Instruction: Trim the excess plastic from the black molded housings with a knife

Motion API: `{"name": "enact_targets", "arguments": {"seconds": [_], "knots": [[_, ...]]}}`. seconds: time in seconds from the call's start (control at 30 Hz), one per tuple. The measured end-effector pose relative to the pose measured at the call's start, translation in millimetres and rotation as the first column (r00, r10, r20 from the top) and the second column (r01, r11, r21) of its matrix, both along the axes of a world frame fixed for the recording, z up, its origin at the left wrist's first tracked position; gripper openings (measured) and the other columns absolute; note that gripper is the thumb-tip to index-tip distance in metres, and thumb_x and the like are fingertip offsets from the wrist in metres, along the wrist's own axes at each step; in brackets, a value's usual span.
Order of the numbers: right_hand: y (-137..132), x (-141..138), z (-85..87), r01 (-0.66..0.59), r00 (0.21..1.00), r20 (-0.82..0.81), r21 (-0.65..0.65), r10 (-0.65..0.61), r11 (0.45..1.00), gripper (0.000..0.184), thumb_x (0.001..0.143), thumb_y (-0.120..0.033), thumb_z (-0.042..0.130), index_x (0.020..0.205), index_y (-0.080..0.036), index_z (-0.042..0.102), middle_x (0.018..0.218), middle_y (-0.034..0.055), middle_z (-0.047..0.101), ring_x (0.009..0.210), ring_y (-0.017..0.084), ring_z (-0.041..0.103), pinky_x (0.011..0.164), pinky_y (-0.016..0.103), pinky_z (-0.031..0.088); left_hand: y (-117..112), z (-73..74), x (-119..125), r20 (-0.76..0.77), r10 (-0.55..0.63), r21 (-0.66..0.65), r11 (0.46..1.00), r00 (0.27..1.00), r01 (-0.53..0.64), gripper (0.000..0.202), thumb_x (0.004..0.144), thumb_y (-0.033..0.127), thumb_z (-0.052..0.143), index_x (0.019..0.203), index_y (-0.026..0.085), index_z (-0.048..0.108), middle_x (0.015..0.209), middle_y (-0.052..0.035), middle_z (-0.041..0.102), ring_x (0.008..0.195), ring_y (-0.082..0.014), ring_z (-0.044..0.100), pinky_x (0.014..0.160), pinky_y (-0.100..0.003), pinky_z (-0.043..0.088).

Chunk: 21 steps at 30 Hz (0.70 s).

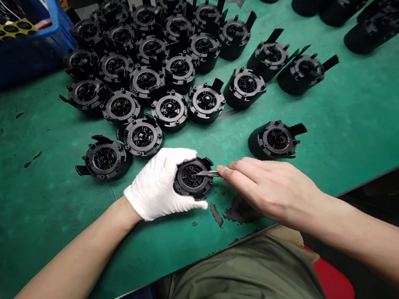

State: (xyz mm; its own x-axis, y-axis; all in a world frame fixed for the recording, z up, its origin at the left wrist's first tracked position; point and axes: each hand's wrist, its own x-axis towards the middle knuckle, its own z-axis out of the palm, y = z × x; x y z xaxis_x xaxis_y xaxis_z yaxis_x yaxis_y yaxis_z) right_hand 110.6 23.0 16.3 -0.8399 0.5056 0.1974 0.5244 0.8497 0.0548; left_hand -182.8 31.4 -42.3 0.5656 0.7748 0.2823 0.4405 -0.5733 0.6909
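White-gloved left hand (159, 183) clamped around a black plastic housing (192, 180), over the green tabletop (354, 145), right hand (269, 186) pinching a small metal tool (208, 173) (tweezers or blade, can't tell), tip on the housing, more housings (146, 79) in rows beyond

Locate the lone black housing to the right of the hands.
In the head view, the lone black plastic housing sits on the green mat, ahead and right of the bare right hand, apart from the cluster of housings beyond.

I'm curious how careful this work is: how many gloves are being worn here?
1: the white glove on the left hand, which grips a round black plastic part. The right hand, holding a thin metal tool, is bare.
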Motion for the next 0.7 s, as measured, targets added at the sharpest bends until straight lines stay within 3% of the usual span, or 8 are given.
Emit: {"name": "enact_targets", "arguments": {"seconds": [0.33,0.5,0.6,0.7], "knots": [[-9,-2,2.5,0.022,1.000,-0.009,-0.030,-0.023,0.999,0.030,0.107,0.000,0.045,0.127,-0.004,0.068,0.088,0.0069,0.069,0.074,0.020,0.061,0.061,0.035,0.043,-1,-9.7,0,0.084,-0.009,0.082,0.997,0.996,0.002,0.091,0.070,0.073,0.098,0.131,0.023,0.052,0.143,-0.0228,0.068,0.131,-0.0367,0.072,0.105,-0.055,0.063],[-9,7,-7.1,0.107,0.967,-0.208,-0.203,-0.149,0.973,0.018,0.112,-0.017,0.060,0.129,-0.012,0.065,0.102,0.0080,0.075,0.087,0.019,0.070,0.073,0.031,0.052,-2,-9.7,-1,0.095,0.047,0.080,0.995,0.994,-0.055,0.078,0.073,0.069,0.099,0.115,0.023,0.053,0.142,-0.0225,0.068,0.130,-0.0351,0.073,0.102,-0.054,0.064],[-14,8,-10.8,0.159,0.919,-0.303,-0.300,-0.252,0.941,0.020,0.112,-0.017,0.060,0.132,-0.016,0.062,0.111,0.0085,0.077,0.094,0.019,0.074,0.079,0.030,0.057,-3,-6.7,0,0.102,0.093,0.079,0.992,0.990,-0.101,0.069,0.073,0.065,0.100,0.101,0.023,0.053,0.142,-0.0237,0.068,0.130,-0.0368,0.073,0.102,-0.055,0.065],[-24,4,-12.4,0.123,0.908,-0.330,-0.380,-0.258,0.917,0.021,0.112,-0.018,0.059,0.133,-0.017,0.062,0.107,0.0071,0.076,0.091,0.019,0.075,0.077,0.030,0.058,-4,-4.2,1,0.108,0.108,0.105,0.987,0.988,-0.119,0.065,0.074,0.060,0.101,0.092,0.023,0.051,0.143,-0.0262,0.068,0.135,-0.0401,0.071,0.103,-0.057,0.065]]}}
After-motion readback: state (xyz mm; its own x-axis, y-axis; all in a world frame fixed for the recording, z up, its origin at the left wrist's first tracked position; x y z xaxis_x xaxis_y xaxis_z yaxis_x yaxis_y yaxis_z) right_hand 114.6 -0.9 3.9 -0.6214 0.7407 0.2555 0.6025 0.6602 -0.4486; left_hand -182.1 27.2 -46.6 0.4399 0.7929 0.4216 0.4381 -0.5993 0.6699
